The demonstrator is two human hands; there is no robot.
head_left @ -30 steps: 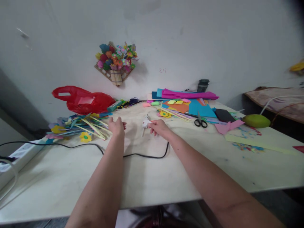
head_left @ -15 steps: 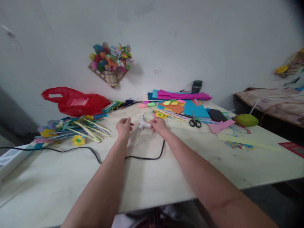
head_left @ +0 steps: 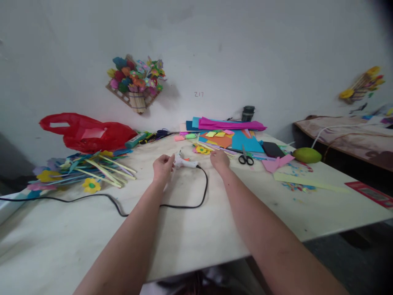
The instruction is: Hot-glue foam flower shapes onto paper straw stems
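A white glue gun (head_left: 186, 163) lies near the middle of the table, its black cord looping toward me and off to the left. My left hand (head_left: 163, 167) is closed at the left end of the gun; what its fingers pinch, if anything, is too small to make out. To the right of the gun, my right hand (head_left: 220, 159) reaches the near ends of thin paper strips (head_left: 211, 145), its fingertips hidden behind the hand. A yellow paper flower (head_left: 202, 150) lies just left of it.
Scissors (head_left: 246, 157), a black phone (head_left: 272, 149) and a green fruit (head_left: 307, 155) lie to the right. Paper flowers and strips (head_left: 101, 168) and a red bag (head_left: 98, 135) are at the left. Coloured sheets (head_left: 230, 124) lie at the back.
My right hand has let go of the glue gun and moved right to the paper strips. My left hand has come up against the gun's left end. The view has turned slightly right.
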